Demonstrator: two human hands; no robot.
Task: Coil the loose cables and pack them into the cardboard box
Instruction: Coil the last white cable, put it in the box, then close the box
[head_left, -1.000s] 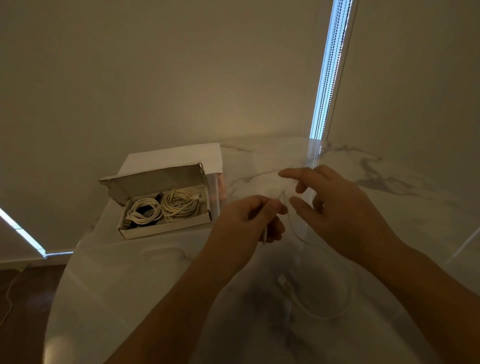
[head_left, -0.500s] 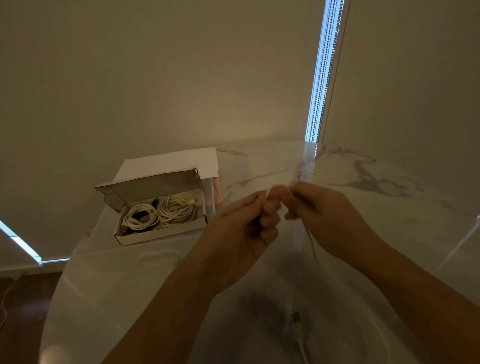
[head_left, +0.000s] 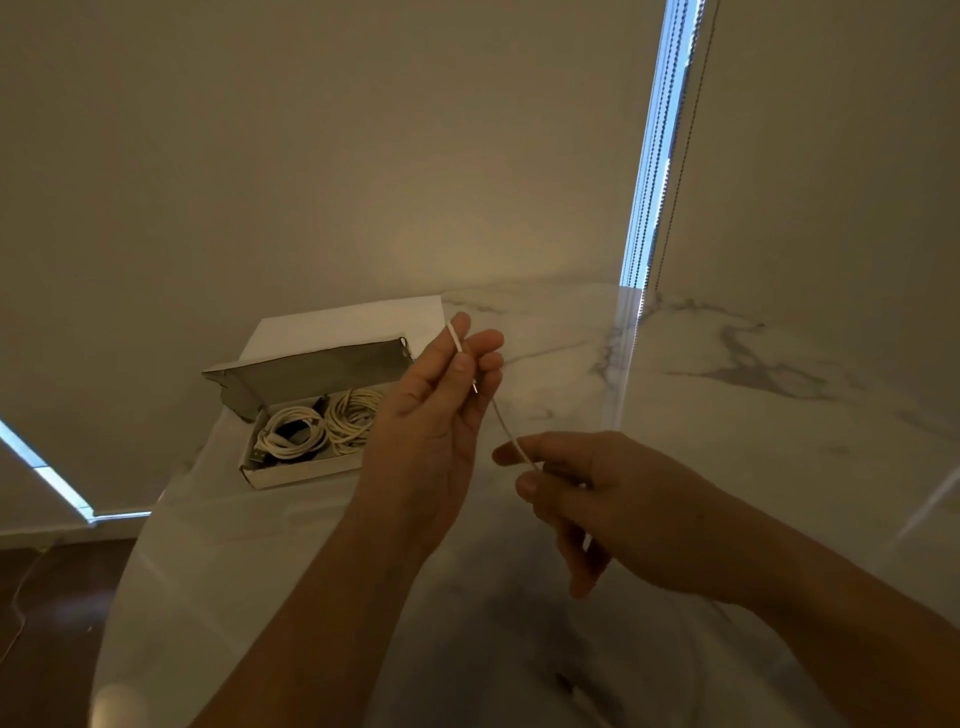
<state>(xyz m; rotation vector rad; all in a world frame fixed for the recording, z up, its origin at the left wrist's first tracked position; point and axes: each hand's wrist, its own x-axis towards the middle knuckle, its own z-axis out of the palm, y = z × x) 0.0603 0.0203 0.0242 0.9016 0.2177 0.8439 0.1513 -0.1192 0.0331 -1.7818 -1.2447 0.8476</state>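
Note:
A thin white cable (head_left: 503, 426) runs between my two hands above the marble table. My left hand (head_left: 441, 410) is raised and pinches the cable near its end, with the small metal plug hanging by the fingertips. Lower and to the right, my right hand (head_left: 613, 499) pinches the same cable between thumb and forefinger; the rest of it drops out of sight behind that hand. An open cardboard box (head_left: 291, 475) sits at the left, partly behind my left hand, holding two coiled white cables (head_left: 322, 426).
The marble table (head_left: 727, 374) has a rounded edge at the left, with dark floor below. The box's flap stands up against a white sheet. Closed blinds and their bead chains (head_left: 654, 156) hang behind the table.
My hands were together at the cable. Since then the left hand has risen with the cable end and the right hand has slid down and right along the cable.

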